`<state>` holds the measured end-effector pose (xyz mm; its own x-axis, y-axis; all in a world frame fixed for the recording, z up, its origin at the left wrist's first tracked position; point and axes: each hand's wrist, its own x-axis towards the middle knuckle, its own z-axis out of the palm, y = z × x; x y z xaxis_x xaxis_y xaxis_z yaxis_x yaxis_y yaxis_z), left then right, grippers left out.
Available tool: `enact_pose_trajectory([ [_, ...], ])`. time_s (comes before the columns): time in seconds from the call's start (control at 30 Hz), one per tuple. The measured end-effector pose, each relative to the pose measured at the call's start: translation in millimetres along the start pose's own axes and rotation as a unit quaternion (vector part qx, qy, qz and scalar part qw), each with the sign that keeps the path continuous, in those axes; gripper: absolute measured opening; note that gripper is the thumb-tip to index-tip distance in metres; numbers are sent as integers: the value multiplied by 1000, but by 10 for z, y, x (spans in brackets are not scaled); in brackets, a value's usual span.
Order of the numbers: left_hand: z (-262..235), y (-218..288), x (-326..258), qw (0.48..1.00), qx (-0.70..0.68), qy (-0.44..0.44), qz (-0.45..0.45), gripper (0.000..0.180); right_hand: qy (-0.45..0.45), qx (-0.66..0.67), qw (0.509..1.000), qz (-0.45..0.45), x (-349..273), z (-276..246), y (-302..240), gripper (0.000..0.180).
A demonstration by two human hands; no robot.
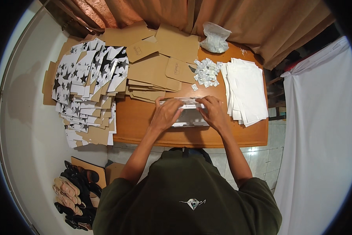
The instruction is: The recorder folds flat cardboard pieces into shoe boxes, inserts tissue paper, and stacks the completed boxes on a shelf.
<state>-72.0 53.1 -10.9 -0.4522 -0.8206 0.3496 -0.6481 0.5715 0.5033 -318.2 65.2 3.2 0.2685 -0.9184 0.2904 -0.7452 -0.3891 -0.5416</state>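
In front of me at the table's near side stands a small cardboard box (pixel 190 116), its top open and its inside greyish white. My left hand (pixel 167 112) grips its far left part, with the fingers bent over the edge. On the other side my right hand (pixel 213 112) holds the far right part the same way, thumb toward the middle. A white strip with small dark print runs along the far edge between both hands. Fingers hide much of the box's back wall.
Flat star-patterned cardboard pieces (pixel 86 84) are heaped at the left beside plain brown cardboard sheets (pixel 146 72). Small silvery packets (pixel 207 72) lie beyond the box, near a clear plastic bag (pixel 215 38). White paper sheets (pixel 245 90) are stacked at the right. Shoes (pixel 72 192) sit lower left.
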Motion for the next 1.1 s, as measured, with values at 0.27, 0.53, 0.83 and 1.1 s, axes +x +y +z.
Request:
enact_pose_trajectory([
  [0.27, 284, 78, -452, 999, -9, -40, 27, 26, -61, -20, 998, -19, -501, 375, 120, 25],
  [0.53, 643, -16, -724, 999, 20, -13, 34, 23, -43, -50, 990, -127, -733, 662, 394, 22],
  [0.83, 811, -32, -878, 998, 60, -20, 22, 29, -31, -30, 990, -136, -929, 828, 475, 40],
  [1.1, 890, 58, -847, 1000, 12, 13, -6, 28, -12, -17, 993, -119, -976, 874, 376, 39],
])
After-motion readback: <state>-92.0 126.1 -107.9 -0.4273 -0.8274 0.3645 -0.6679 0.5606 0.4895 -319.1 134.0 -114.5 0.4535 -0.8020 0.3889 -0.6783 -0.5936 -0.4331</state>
